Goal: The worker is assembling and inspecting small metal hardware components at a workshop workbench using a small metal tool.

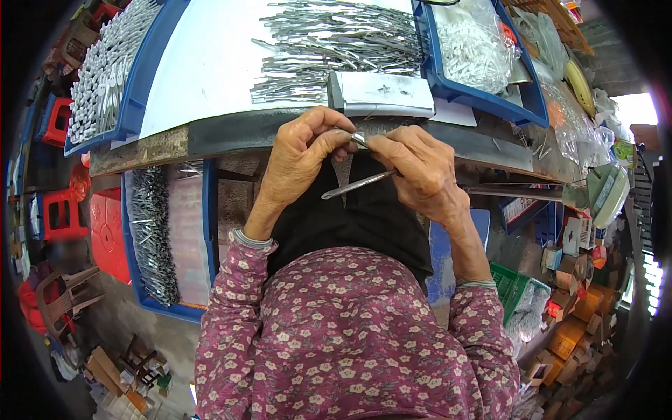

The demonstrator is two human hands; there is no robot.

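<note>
Both hands pinch shut: left hand [302, 157] on a small metal piece [358, 138], right hand [420, 168] gripping a metal tool [357, 185].

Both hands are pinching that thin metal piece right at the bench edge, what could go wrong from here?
1. The metal tool is held over the lap, past the table edge; a slip by the left hand or right hand may drop it.
2. Its slim end could prick a finger.

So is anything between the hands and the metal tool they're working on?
Nothing visible. Both the left hand and right hand already grip the metal tool directly, fingertips pinching its upper end just below the table edge.
</note>
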